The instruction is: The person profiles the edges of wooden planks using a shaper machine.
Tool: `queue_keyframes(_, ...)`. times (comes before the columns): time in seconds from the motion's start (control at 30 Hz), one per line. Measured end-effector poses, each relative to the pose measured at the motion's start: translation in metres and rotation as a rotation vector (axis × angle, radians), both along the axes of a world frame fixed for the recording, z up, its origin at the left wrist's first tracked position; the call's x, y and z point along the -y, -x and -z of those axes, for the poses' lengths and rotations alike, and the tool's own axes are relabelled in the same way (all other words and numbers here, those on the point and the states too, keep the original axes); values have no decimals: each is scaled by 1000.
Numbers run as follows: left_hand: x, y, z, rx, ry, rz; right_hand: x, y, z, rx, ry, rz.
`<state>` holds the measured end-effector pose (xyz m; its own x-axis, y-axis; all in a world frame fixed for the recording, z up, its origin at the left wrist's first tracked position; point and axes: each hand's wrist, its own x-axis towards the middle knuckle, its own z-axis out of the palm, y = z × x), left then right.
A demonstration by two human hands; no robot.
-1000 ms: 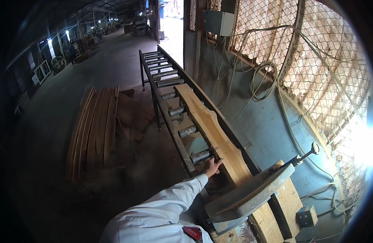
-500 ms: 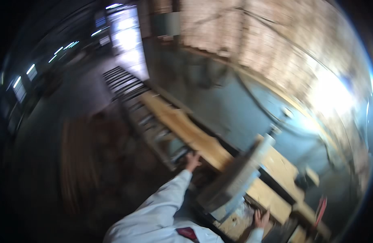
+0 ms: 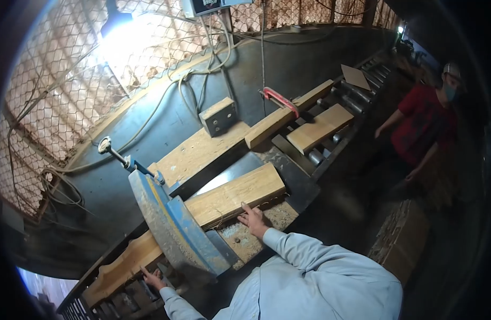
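Fingers of the right hand (image 3: 253,220), loosely spread, touch the board (image 3: 237,193) without gripping, seemingly steadying it under the blue guard (image 3: 172,221); the left hand (image 3: 154,279), half-open and empty, lies beside the board's wavy-edged stretch.

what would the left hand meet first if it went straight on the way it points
Likely the near edge of the wavy-edged board; the left hand looks very near or touching it, though depth is unclear.

Wavy board (image 3: 125,261) ptly. hidden bhd. guard (image 3: 173,229); wall box (image 3: 205,6) cut @ top.
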<state>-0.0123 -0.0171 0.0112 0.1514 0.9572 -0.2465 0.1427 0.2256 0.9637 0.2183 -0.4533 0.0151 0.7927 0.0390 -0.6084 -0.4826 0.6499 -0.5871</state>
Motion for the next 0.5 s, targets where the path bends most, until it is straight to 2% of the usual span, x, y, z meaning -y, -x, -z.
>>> queue_keyframes(0.1,3,-6,-2,-20,31,16,-6,-4,-3,-10,-94,76)
queue_keyframes(0.2,2,0,-1,-21,46,-20,0,-26,9,-53,-24,129)
queue_keyframes(0.3,3,-1,-6,-10,42,-16,34,-46,14,29,11,185)
queue_keyframes(0.33,5,-2,-6,-5,44,-5,48,-52,16,32,61,264)
queue_keyframes(0.37,-1,0,-2,0,60,11,69,-53,-1,111,83,247)
queue_keyframes(0.47,-9,-2,11,-6,42,-50,135,-80,-40,211,439,290)
queue_keyframes(0.5,-10,-1,15,7,50,-58,165,-100,-37,250,449,318)
